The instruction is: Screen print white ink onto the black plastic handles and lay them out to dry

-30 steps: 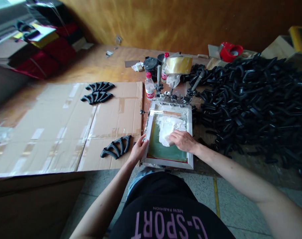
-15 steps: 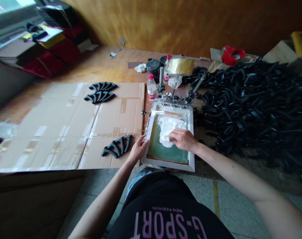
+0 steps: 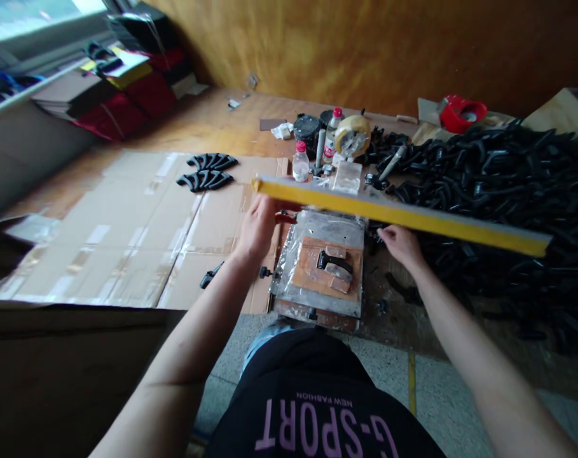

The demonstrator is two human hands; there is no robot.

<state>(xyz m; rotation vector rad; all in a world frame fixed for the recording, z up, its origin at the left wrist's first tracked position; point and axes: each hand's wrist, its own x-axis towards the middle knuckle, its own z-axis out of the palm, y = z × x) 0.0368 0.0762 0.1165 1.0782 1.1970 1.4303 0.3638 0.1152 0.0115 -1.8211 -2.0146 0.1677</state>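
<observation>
Both my hands hold a long squeegee [image 3: 398, 215] with a yellow handle and a grey edge, level across the view above the printing bed. My left hand [image 3: 257, 226] is at its left end, and my right hand [image 3: 400, 247] is further along toward the right. Below lies a plastic-wrapped base [image 3: 317, 226] carrying an orange-brown board [image 3: 312, 277]. A black arched part [image 3: 334, 259] rests on that board. Two black arched parts [image 3: 205, 180] lie on the cardboard sheet [image 3: 126, 242] to the left, and my left forearm partly hides another.
A large heap of black parts [image 3: 508, 184] fills the right side. Behind the bed stand a plastic bottle [image 3: 301, 164], a roll of tape [image 3: 352, 135] and a dark ink tub [image 3: 308, 133]. A red tape dispenser [image 3: 463, 113] sits at the back right, by the wall.
The framed green screen with white paste no longer lies over the bed, showing the board and black part. My hands have left the frame and now hold the yellow squeegee.
</observation>
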